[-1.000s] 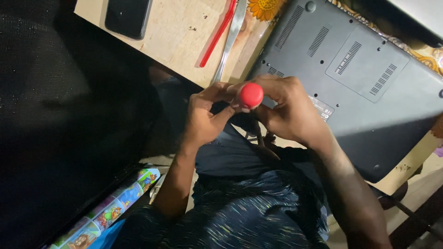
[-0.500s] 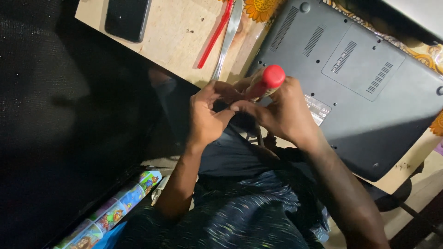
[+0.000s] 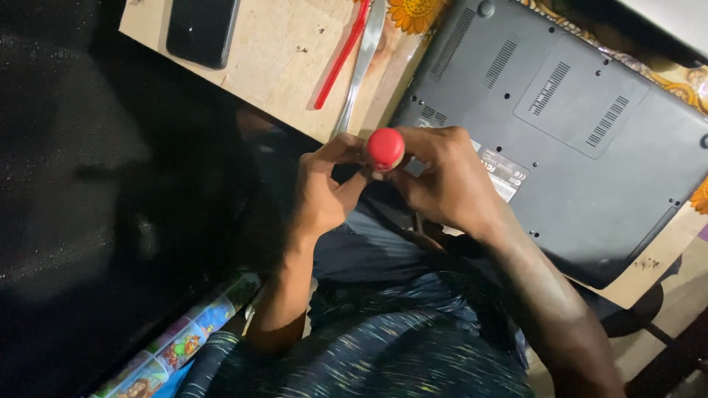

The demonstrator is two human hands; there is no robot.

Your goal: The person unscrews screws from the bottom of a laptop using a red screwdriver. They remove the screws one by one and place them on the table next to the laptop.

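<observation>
A screwdriver with a red round-ended handle [image 3: 386, 147] points its handle end up at the camera. My right hand [image 3: 450, 183] is wrapped around it just below the red end. My left hand [image 3: 324, 190] meets it from the left, fingertips touching the shaft area under the handle. The shaft and tip are hidden by my fingers. Both hands hover over my lap at the near edge of an upturned dark grey laptop [image 3: 568, 125], whose vented underside faces up.
The laptop lies on a light wooden board [image 3: 273, 59]. On the board are a black phone [image 3: 203, 29], a thin red tool [image 3: 341, 55] and metal tweezers [image 3: 363, 63]. A colourful patterned strip [image 3: 177, 346] lies at the lower left.
The red handle has swung back from tilted up and right to pointing straight at the camera. Both hands shifted slightly left and down, still joined around it.
</observation>
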